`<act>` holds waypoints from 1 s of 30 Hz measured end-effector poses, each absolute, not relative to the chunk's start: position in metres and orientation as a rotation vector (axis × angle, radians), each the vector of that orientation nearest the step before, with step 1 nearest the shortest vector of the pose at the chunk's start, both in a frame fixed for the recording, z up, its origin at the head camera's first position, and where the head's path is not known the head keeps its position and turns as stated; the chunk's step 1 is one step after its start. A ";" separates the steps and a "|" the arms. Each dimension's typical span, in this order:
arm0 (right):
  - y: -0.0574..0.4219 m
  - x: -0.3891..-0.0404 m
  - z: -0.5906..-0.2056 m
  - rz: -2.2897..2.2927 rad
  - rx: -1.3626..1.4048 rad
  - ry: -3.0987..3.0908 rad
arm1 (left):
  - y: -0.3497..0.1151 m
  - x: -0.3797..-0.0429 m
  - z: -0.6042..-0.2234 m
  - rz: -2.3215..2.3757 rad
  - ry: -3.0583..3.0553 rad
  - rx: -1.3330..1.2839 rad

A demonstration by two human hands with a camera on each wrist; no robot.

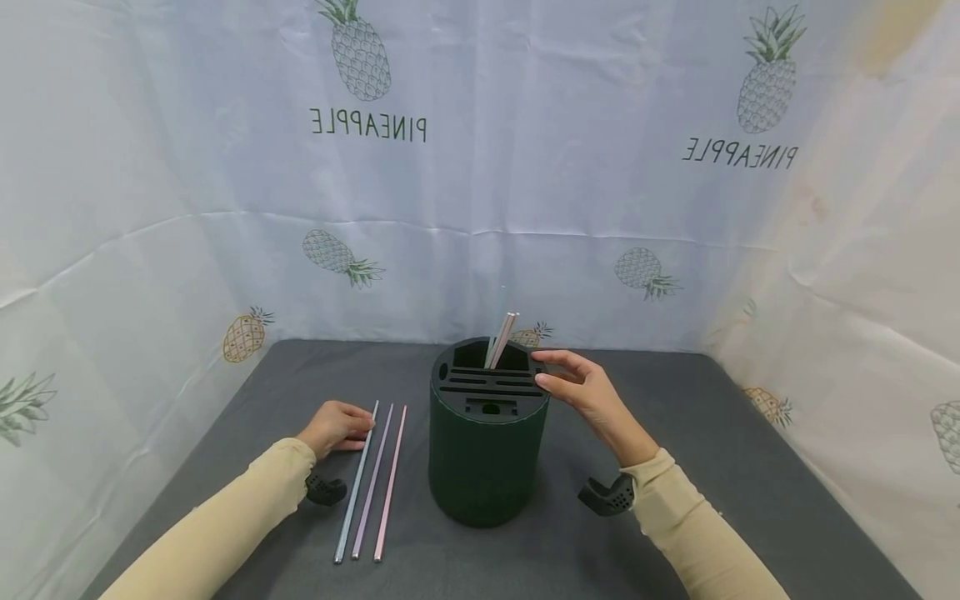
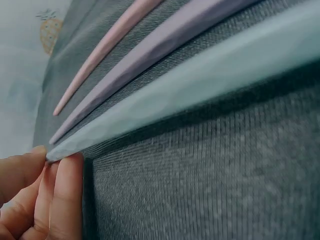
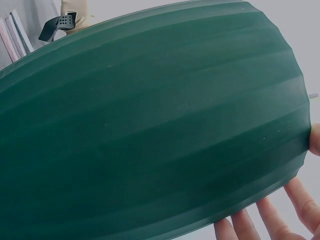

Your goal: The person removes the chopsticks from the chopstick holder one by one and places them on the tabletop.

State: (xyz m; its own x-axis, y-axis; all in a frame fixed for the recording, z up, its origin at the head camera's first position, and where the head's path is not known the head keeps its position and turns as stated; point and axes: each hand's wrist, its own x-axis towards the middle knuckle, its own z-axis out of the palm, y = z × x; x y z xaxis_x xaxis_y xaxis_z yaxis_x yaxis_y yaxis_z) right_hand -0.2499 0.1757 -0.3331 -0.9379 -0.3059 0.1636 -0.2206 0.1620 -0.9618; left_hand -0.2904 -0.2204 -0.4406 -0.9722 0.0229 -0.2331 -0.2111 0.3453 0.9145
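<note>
My left hand (image 1: pixel 345 425) pinches the thin far tip of a light blue chopstick (image 2: pixel 165 95) between thumb and fingers. To its right, a purple chopstick (image 1: pixel 372 483) and a pink chopstick (image 1: pixel 391 483) lie side by side on the table. My right hand (image 1: pixel 588 392) holds the top rim of a dark green utensil holder (image 1: pixel 487 467), its fingers spread along the outer side in the right wrist view. Several chopsticks (image 1: pixel 501 340) stand leaning in the holder's rear compartment. Long slots run across the lid in front of them.
A dark grey cloth covers the table (image 1: pixel 247 467). White curtains (image 1: pixel 480 183) printed with pineapples hang behind and at both sides. Each wrist wears a black camera mount, one of them the left mount (image 1: pixel 326 490).
</note>
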 end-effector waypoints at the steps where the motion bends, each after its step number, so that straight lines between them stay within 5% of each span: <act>1: 0.175 -0.250 -0.333 -1.920 -0.534 2.337 | -0.220 -0.290 -0.441 1.673 2.405 -0.172; 23: 0.177 -0.252 -0.334 -1.907 -0.532 2.348 | -0.210 -0.293 -0.441 1.601 2.486 -0.216; 30: 0.178 -0.250 -0.335 -1.900 -0.546 2.346 | -0.208 -0.291 -0.395 1.692 2.521 -0.094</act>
